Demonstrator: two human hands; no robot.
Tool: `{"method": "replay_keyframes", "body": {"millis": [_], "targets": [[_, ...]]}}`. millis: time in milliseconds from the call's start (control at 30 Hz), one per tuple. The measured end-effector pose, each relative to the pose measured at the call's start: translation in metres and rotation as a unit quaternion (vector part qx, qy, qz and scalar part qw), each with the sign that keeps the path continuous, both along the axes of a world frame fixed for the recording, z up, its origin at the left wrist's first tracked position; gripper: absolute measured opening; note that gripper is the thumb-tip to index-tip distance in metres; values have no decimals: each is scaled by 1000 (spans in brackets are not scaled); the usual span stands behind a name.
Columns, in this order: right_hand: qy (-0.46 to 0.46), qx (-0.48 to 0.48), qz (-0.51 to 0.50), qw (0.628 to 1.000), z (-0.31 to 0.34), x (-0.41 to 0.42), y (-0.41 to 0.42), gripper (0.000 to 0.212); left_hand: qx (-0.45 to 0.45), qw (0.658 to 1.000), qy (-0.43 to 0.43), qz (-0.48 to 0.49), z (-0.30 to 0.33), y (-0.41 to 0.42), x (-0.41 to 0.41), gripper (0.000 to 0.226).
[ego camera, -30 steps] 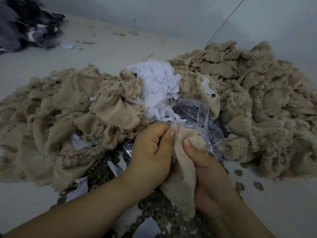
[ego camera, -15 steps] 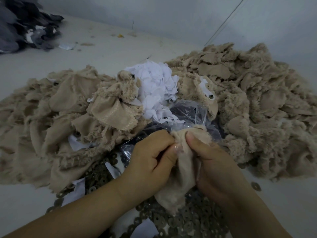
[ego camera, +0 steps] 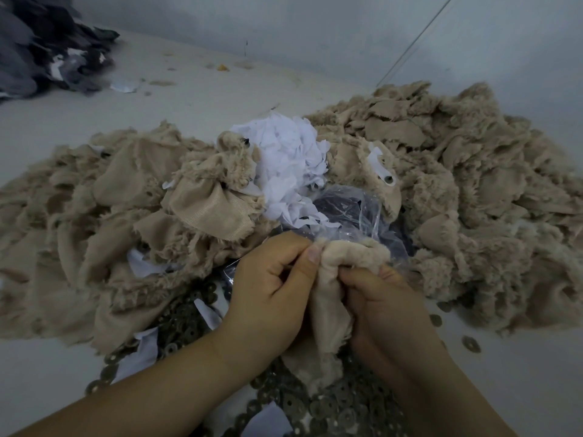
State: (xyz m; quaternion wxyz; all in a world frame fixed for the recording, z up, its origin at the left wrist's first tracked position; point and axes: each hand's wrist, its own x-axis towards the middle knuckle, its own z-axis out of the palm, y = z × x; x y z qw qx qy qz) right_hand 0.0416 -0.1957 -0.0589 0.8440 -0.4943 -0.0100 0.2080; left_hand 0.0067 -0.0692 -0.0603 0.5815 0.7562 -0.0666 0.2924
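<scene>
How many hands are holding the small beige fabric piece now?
2. The left hand pinches the beige fabric piece at its upper left edge; the right hand grips it from the right side. Their fingers are partly hidden in the fabric.

1 head view, looking forward and down, close; corners perhaps blurred.

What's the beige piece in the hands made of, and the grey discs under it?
Beige piece: looks like plush fabric, fuzzy pile on top, smooth cloth backing below, frayed edge. Grey discs: flat washers with centre holes, dull finish; metal or plastic, I cannot tell.
</scene>
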Motion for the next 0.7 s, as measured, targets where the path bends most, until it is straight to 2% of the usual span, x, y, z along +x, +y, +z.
{"method": "replay_keyframes", "body": {"millis": [167,300,367,467,700], "targets": [[96,-5,36,995,-4,-1,-1,34,-58,997,37,-22,-3,-1,0,23],[148,51,75,985,0,-1,-5,55,-27,999,33,0,-7,-1,1,17],[125,59,93,986,2,-2,-6,56,16,1000,14,-3,-7,0,0,15],[77,13,33,996,-1,-3,-3,53,56,998,-18,-21,-8,-2,-3,16],[22,-6,-7,1000,-4,-7,1,29,19,999,21,25,-6,-5,-2,30]]}}
